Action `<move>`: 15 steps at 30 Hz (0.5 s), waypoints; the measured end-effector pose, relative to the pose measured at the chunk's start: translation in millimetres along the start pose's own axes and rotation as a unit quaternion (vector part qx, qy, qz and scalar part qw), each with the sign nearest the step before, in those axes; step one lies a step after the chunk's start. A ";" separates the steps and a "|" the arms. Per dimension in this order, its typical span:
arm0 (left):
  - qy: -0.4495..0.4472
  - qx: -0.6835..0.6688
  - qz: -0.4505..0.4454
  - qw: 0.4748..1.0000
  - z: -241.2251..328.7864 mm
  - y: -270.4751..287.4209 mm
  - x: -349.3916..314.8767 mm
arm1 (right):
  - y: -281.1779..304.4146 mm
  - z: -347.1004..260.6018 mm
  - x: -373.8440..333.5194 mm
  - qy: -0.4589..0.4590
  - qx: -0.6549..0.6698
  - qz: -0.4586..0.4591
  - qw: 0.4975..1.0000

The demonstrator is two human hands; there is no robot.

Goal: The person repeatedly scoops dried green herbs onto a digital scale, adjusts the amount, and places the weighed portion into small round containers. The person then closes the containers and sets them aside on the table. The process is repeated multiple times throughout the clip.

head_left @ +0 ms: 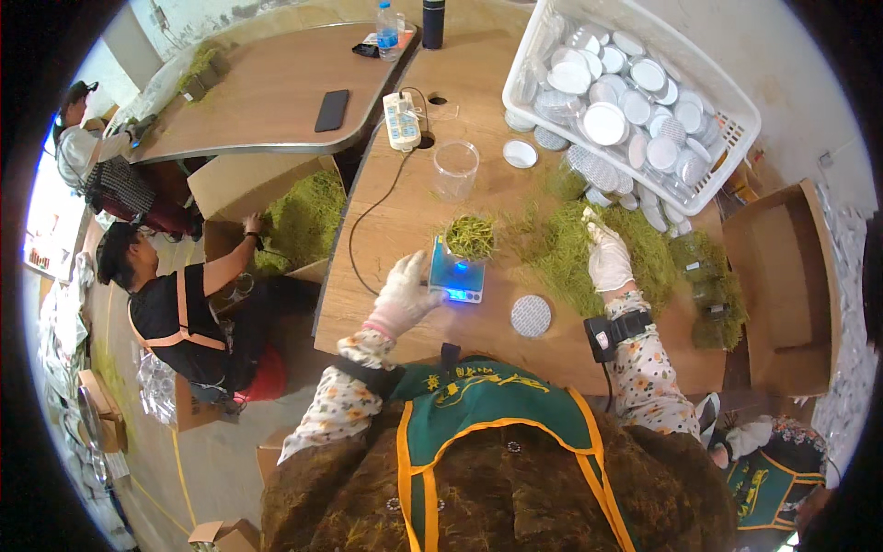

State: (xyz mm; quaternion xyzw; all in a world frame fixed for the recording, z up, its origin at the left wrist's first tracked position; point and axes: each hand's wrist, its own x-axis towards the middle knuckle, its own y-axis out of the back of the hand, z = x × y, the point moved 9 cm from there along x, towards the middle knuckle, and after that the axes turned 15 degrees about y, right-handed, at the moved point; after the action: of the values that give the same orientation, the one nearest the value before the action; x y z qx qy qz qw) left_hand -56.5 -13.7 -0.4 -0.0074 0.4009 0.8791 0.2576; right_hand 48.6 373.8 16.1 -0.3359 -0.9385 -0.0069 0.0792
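My left hand (405, 294), in a white glove, is open beside a small scale (457, 281) with a lit blue display, its thumb near the scale's edge. On the scale stands a clear jar (469, 250) filled with dried green strands. My right hand (609, 256), also gloved, reaches over a loose heap of dried green strands (561, 244). Its fingers are drawn together at the heap; what is between them, if anything, is too small to make out. A round silvery seal disc (531, 316) lies between my hands, near the table's front. Beyond the scale stands an unfilled clear jar (456, 170).
A white plastic basket (736, 147) of round lids sits at the far right, with lids spilling out. Filled jars (710, 294) line the right edge by an open carton (786, 294). A power strip (402, 121) trails a cable leftward. A person (189, 313) works at a carton of strands.
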 end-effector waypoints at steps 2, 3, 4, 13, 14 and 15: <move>-0.015 -0.008 0.017 1.000 15.6 -4.7 10.1 | -22.4 -15.7 -2.9 0.042 -0.066 -0.018 0.997; -0.028 -0.012 0.031 0.999 23.3 -6.4 12.7 | -43.4 -20.3 -5.9 0.050 0.020 -0.020 0.998; -0.022 -0.024 0.036 0.999 26.5 -9.8 15.0 | -64.1 -25.4 -9.1 0.058 0.051 -0.027 0.997; -0.083 -0.106 0.096 0.986 34.2 -13.4 23.2 | -186.8 -31.8 -30.7 0.088 0.019 -0.130 0.987; -0.094 -0.107 0.107 0.984 34.5 -11.1 22.7 | -191.2 -50.8 -32.4 0.200 -0.110 -0.166 0.959; -0.091 -0.105 0.105 0.985 33.5 -11.2 23.7 | -198.3 -67.5 -37.4 0.299 -0.236 -0.197 0.903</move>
State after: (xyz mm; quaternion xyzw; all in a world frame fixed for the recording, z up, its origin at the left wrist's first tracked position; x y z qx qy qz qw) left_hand -65.4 26.8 9.3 0.0880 0.2800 0.9354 0.1974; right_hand -38.5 192.2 85.0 -0.1348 -0.8887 -0.3437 0.2719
